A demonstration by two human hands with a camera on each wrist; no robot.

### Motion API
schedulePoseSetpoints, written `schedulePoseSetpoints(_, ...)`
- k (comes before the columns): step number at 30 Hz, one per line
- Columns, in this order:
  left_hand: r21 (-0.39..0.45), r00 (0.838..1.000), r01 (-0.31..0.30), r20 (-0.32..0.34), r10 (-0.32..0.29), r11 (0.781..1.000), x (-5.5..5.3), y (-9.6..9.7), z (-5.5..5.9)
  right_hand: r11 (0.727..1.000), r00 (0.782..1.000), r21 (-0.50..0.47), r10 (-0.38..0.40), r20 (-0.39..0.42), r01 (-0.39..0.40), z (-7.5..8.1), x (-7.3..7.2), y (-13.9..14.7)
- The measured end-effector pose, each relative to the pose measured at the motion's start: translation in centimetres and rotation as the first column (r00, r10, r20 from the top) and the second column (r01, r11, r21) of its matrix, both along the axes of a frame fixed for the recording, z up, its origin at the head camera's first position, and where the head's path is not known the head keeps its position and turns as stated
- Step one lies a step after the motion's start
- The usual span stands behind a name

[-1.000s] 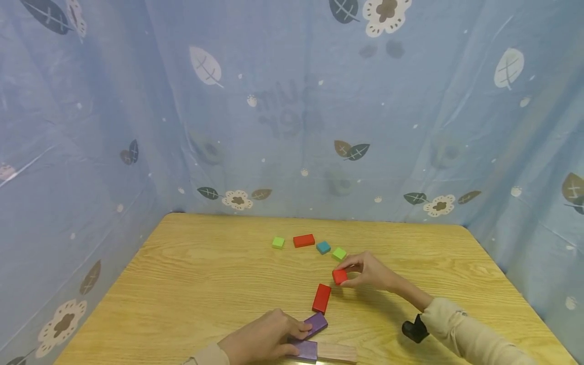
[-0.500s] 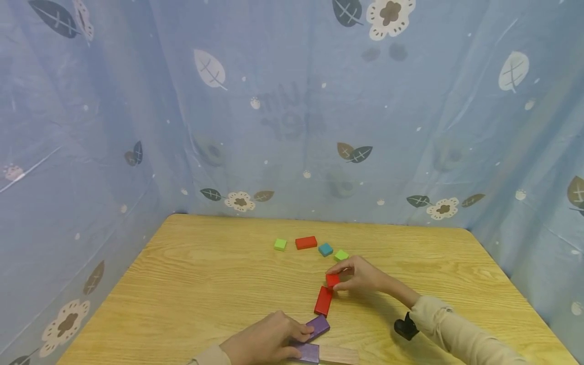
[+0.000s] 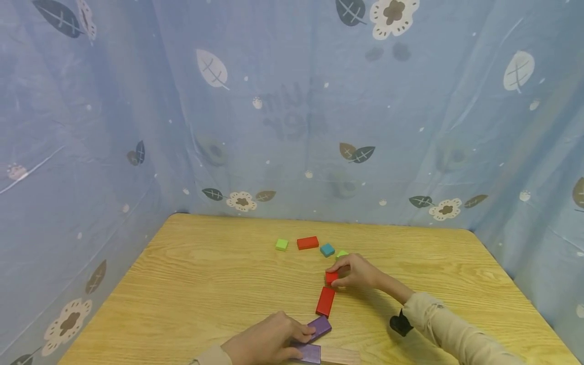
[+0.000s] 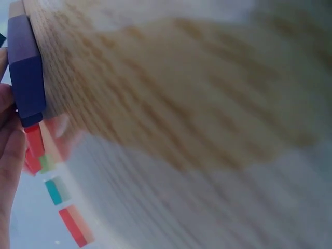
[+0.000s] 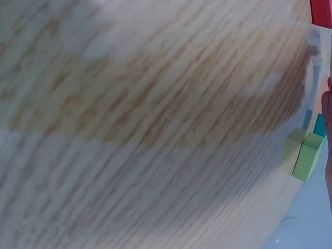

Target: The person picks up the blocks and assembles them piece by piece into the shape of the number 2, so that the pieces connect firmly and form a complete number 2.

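In the head view, my right hand (image 3: 358, 274) pinches a small red block (image 3: 331, 277) between thumb and fingers, at the far end of a longer red block (image 3: 326, 301). My left hand (image 3: 274, 334) has its fingers on a purple block (image 3: 321, 327), with the thumb at a second purple block (image 3: 310, 354) just nearer. A plain wooden block (image 3: 339, 356) adjoins that nearer one on the right. Fingers (image 4: 5, 98) touch the side of a purple block (image 4: 28, 78) in the left wrist view. Part of each purple block is hidden under the hand.
Farther back lie a green block (image 3: 281, 245), a red block (image 3: 307, 243), a blue block (image 3: 327, 250) and another green block (image 3: 342, 254), partly behind the right hand. A black piece (image 3: 400, 323) shows beside the right sleeve. A blue patterned curtain (image 3: 274, 126) surrounds the wood-grain table (image 3: 205, 284).
My right hand has moved left with the small red block, bringing it to the far end of the longer red block. The left hand stays on the purple blocks.
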State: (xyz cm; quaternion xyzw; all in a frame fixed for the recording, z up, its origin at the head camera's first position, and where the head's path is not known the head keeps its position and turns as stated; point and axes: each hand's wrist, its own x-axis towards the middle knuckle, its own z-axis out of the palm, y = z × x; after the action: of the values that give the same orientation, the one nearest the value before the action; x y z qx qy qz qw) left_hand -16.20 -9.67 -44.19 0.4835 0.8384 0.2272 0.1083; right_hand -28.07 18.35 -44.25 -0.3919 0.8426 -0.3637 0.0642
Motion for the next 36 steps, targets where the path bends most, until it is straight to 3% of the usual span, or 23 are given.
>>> schedulePoseSetpoints(9,0.005,1.000,-0.007,0.022,0.007,1.000,-0.02,0.01,0.04,1.000,1.000,0.003,-0.018,0.005,0.018,-0.51,-0.04,-0.34)
schedulePoseSetpoints(17,0.004,1.000,-0.008,0.019,0.008,1.000,0.01,0.09,0.00,0.999,0.999,-0.043,0.024,0.029,-0.023,-0.74,0.14,-0.34)
schedulePoseSetpoints(27,0.007,1.000,0.007,-0.012,-0.007,1.000,0.05,0.04,0.11,0.998,0.996,-0.017,0.064,0.062,-0.063,-0.57,0.46,-0.25)
schedulePoseSetpoints(36,-0.016,0.998,-0.028,0.051,0.028,0.999,0.13,0.10,0.23,0.999,0.997,0.014,0.032,0.073,-0.033,-0.21,0.72,-0.53)
